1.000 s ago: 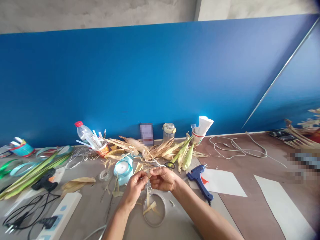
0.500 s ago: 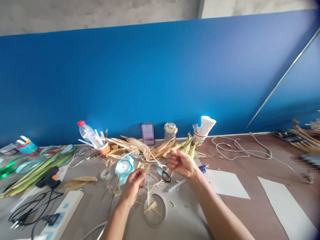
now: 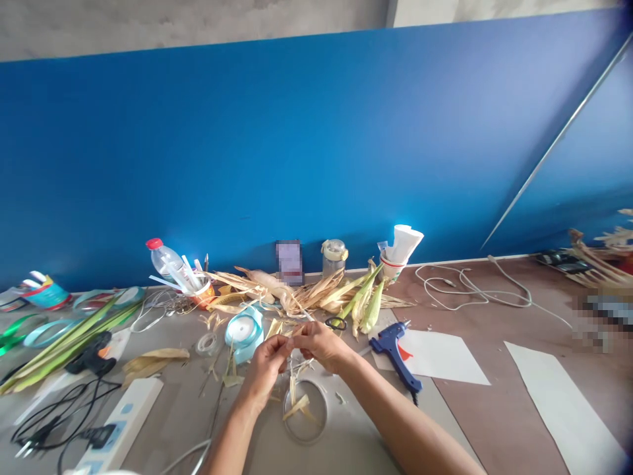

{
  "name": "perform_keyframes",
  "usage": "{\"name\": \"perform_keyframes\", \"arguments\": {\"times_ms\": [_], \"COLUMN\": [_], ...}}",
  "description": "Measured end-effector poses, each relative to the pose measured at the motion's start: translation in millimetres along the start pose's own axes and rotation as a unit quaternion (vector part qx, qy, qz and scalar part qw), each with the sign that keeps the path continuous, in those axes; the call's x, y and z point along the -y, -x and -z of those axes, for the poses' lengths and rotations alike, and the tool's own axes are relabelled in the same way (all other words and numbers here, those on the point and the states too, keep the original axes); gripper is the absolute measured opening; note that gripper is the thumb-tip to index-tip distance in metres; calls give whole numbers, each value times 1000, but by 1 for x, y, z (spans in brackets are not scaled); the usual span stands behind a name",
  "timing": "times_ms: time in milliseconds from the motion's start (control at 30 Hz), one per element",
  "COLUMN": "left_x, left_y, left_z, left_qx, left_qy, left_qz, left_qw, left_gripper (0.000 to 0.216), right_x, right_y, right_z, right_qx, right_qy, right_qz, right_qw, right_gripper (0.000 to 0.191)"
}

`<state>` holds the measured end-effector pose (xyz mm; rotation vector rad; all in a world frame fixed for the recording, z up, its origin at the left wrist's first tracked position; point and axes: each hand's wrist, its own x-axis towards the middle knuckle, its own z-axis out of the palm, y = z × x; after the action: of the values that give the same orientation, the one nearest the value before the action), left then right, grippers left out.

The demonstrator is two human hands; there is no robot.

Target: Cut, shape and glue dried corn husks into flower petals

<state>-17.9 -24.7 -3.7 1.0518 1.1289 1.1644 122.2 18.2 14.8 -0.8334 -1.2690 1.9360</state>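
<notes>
Straw-coloured husks [image 3: 324, 290] lay heaped just below the frame's centre. Nearer, the right hand [image 3: 321, 344] had swung back to the left hand [image 3: 268, 366], both pinching, on what I couldn't tell; two-handed work had resumed.

L fingers [image 3: 279, 348] prob. against R fingers [image 3: 307, 339]

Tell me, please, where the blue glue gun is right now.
In the head view, the blue glue gun lies to the right of the right hand, partly over a white sheet.
</notes>
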Motion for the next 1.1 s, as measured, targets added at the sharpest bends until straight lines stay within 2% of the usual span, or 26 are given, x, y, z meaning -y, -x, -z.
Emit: {"name": "perform_keyframes", "arguments": {"times_ms": [133, 267, 367, 500, 567, 633, 733, 867, 967, 1100], "left_x": [-4, -5, -5, -6, -7, -8, -6, -2, -1, 0], "left_y": [3, 5, 6, 4, 2, 1, 0, -1, -2, -3], "left_z": [0, 2, 4, 7, 8, 7, 3, 0, 0, -1], "left_qx": [32, 47, 58, 40, 12, -11, -28, -50, -58, -59], "left_qy": [-11, 3, 10, 30, 48, 69, 76, 74, 78, 79], "left_qz": [-6, -15, -19, -10, -5, -4, 1, -8, -13, -13], "left_qw": [999, 999, 998, 999, 999, 998, 997, 996, 995, 995], "left_gripper": [23, 21, 22, 22, 24, 26, 27, 25, 25, 24], "right_x": [-2, 2, 5, 22, 35, 45, 41, 16, 1, -8], "right_y": [0, 3, 4, 11, 17, 21, 19, 5, -1, -4], "right_z": [3, 6, 7, 21, 34, 44, 46, 25, 10, -2], "right_qx": [22, 110, 142, 145, 126, 82, 64, 56, 49, -10], "right_qy": [-97, -198, -221, -259, -277, -293, -259, -176, -104, -44], "right_qz": [-68, -123, -132, -97, -58, 6, 2, -24, 0, 51], "right_qw": [993, 966, 956, 950, 951, 952, 964, 983, 993, 998], "right_gripper": [24, 33, 39, 47, 50, 45, 39, 32, 28, 22]}}
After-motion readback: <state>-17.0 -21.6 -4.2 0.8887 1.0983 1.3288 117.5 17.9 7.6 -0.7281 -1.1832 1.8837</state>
